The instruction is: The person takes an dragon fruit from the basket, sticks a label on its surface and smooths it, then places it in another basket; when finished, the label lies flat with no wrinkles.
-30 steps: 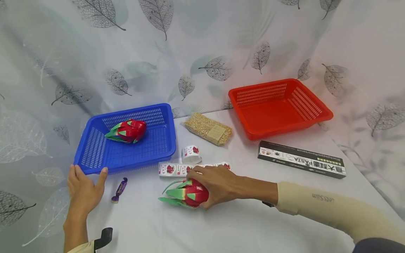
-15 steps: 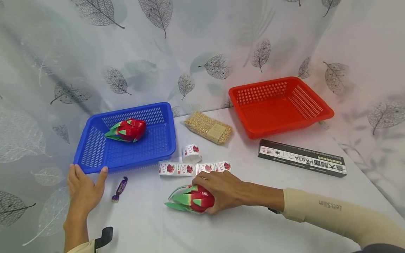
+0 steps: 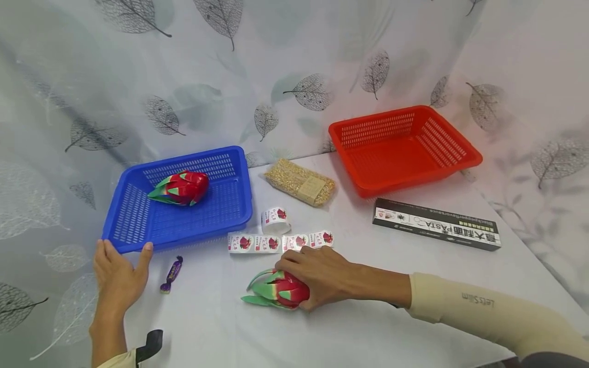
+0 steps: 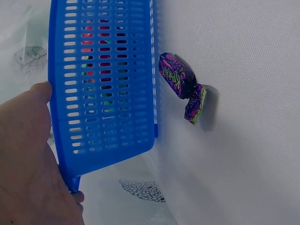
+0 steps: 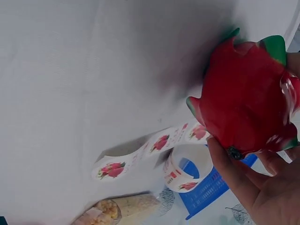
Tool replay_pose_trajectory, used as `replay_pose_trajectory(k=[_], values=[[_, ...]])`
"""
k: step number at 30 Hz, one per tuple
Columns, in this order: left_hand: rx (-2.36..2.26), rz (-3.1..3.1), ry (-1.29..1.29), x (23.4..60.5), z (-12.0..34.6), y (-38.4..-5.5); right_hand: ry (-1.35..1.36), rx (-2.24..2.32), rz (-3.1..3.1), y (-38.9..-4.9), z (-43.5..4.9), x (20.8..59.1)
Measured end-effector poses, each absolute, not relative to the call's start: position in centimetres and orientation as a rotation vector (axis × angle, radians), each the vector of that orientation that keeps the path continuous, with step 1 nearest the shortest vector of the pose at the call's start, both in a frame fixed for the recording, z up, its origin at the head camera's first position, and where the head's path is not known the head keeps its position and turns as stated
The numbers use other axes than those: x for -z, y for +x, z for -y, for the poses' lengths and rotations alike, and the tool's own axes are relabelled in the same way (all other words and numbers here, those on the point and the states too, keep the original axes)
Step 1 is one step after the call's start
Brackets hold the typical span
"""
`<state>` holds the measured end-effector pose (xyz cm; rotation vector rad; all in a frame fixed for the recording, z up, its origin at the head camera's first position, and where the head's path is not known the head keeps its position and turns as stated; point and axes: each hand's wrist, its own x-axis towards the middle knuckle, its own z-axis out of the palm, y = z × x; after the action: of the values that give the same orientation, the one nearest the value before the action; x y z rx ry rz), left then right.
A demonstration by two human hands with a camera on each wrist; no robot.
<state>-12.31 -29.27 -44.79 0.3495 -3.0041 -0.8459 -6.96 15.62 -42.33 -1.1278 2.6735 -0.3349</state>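
The right hand (image 3: pixel 322 276) grips a red dragon fruit (image 3: pixel 290 291) by its rounded end, thumb and fingers closed on opposite sides of it. The green leaf tips point left, away from the palm. The fruit is low over the near middle of the white table (image 3: pixel 207 327); whether it touches the surface cannot be determined. The left hand (image 3: pixel 118 281) holds the near left corner of a blue basket (image 3: pixel 216 204), the thumb at the front rim and the fingers round the left side. Inside that basket a second dragon fruit (image 3: pixel 186 188) lies on its side, leaves toward the left. A purple wrapped candy (image 3: pixel 171 276) lies on the table just in front of the basket, near the left thumb. Just beyond the gripped fruit runs a strip of labels (image 3: pixel 267 244) printed with red fruit, and behind it sits a roll of similar labels (image 3: pixel 275 221). A clear bag of yellow kernels (image 3: pixel 301 182) lies between the blue basket and a red basket (image 3: pixel 391 158) at the back right. A black and white pasta box (image 3: pixel 437 225) lies flat in front of the red basket. A leaf-printed curtain (image 3: pixel 322 30) hangs behind.
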Motion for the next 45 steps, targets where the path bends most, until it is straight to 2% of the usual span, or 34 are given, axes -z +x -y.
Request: replay_pose_trajectory(k=[15,24,34,45], values=[[0.852,2.995,0.345,45.0,29.3,-12.5,-1.081,0.363,-2.640,-6.9,-16.1,42.3],[0.860,2.998,0.355,44.9,29.4,-12.4,-0.760,0.756,-2.778,-12.4,-20.2,41.5],[0.867,2.987,0.340,44.8,29.3,-12.4,-0.816,0.337,-2.825,-15.0,-21.2,45.3],[0.862,3.012,0.375,44.8,29.4,-12.6,-0.886,0.273,-2.701,-16.6,-20.9,46.2]])
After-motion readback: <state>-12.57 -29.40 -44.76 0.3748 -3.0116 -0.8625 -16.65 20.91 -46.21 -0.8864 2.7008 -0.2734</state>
